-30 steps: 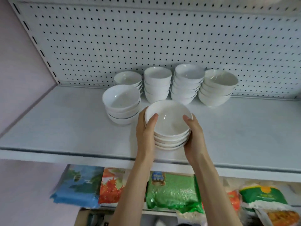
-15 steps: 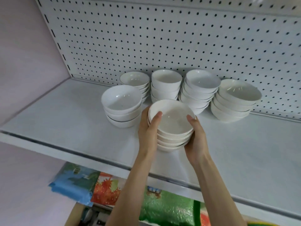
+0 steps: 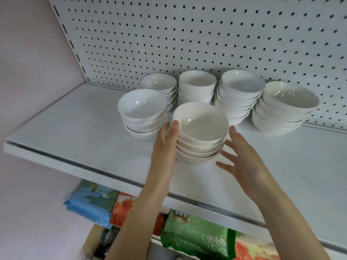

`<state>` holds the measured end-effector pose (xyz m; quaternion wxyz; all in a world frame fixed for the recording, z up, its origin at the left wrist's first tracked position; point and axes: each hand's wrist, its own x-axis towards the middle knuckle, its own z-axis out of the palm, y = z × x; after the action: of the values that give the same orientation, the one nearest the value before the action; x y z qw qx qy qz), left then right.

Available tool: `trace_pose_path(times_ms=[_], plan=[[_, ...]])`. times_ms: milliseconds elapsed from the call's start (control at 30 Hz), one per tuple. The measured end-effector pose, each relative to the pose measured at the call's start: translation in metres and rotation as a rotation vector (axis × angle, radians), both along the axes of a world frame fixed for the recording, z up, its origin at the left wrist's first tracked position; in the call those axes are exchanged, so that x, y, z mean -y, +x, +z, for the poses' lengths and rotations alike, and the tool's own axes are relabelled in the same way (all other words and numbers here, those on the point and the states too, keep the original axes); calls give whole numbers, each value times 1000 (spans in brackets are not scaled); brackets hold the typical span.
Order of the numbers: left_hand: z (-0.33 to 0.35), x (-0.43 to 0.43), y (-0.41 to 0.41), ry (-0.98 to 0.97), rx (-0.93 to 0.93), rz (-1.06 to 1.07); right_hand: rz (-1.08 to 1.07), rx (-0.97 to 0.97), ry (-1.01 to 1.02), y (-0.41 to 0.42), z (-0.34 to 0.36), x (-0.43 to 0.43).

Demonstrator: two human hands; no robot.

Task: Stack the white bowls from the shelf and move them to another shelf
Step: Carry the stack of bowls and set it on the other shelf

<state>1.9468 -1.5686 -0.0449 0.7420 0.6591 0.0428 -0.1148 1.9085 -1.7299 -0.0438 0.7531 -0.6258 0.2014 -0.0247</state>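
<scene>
Front stack: the front stack of white bowls [image 3: 200,132] is down on the white shelf [image 3: 75,132], several bowls nested, upright, forward of the other stacks.
Left hand: the left hand [image 3: 165,147] is tight against the stack's left side, thumb up at the top rim and fingers reaching round behind. That's a grip on the bowls.
Right hand: the right hand [image 3: 244,164] is just beside the stack's right side, fingers straight and spread wide, holding nothing. Whether a fingertip brushes the bowls, cannot tell.
Left neighbour: a front-left stack [image 3: 141,113] stands just beside the left hand, its rim higher than the gripped stack's.
Back row: against the pegboard [image 3: 187,34] stand a back-left stack [image 3: 159,87], a middle stack [image 3: 197,87] and a taller stack [image 3: 238,94]. A wide far-right stack [image 3: 283,107] closes the line.
Below the shelf: a blue packet [image 3: 92,203], an orange-red packet [image 3: 122,209] and a green bag [image 3: 197,239] sit on the lower level.
Left edge: a pale pink wall [image 3: 28,72].
</scene>
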Motion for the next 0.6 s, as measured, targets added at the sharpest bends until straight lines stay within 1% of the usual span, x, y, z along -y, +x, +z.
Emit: trace_pose_path(times_ms=[67,133,400,600], plan=[[4,2,-4,-57,-30,-6,42,30,1,0,1,-6],[9,5,-3,-70,-35,26,39,56,-13,6,3,-10],[16,13,8,-30,-5,85,73,28,-19,25,11,-9],[15,16,17,-16,-6,112,122,-5,-76,39,9,-6]])
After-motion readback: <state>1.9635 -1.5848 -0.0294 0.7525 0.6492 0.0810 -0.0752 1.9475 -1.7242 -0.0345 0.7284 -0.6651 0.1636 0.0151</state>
